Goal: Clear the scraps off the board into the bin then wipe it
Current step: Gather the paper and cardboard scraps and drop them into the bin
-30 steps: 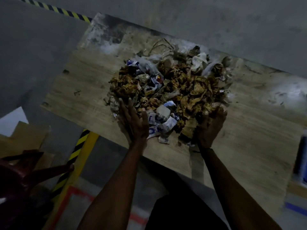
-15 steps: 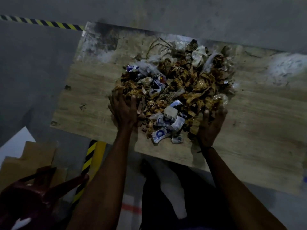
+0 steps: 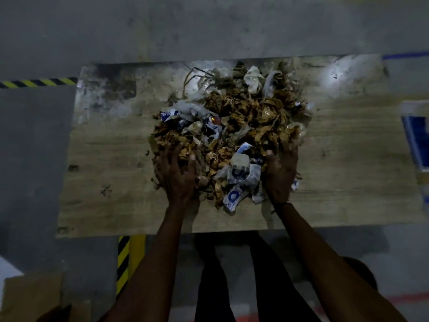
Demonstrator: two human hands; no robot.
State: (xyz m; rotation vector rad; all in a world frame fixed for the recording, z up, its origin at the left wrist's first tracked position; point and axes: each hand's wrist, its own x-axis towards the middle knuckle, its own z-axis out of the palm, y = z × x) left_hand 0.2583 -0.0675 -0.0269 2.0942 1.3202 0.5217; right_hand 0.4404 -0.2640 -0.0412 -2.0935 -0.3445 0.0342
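A pale wooden board point(image 3: 111, 187) lies flat on the grey floor. On its middle sits a heap of scraps point(image 3: 234, 126): crumpled brown paper, clear plastic, white and blue wrappers. My left hand point(image 3: 177, 173) presses into the heap's near left side, fingers spread and curled into the paper. My right hand point(image 3: 281, 173) cups the near right side, fingers dug into the scraps. A white and blue wrapper point(image 3: 234, 196) lies between the two hands. No bin shows in view.
Yellow and black hazard tape point(image 3: 37, 82) runs off the board's far left corner, and another strip point(image 3: 123, 256) lies by the near edge. Brown cardboard point(image 3: 30, 298) sits at lower left. A blue and white object point(image 3: 417, 135) is at the right edge. My legs stand below the board.
My left hand has slid from the heap's near edge up onto its left side. Both hands have closed in around the scraps. The view has swung so the board lies square.
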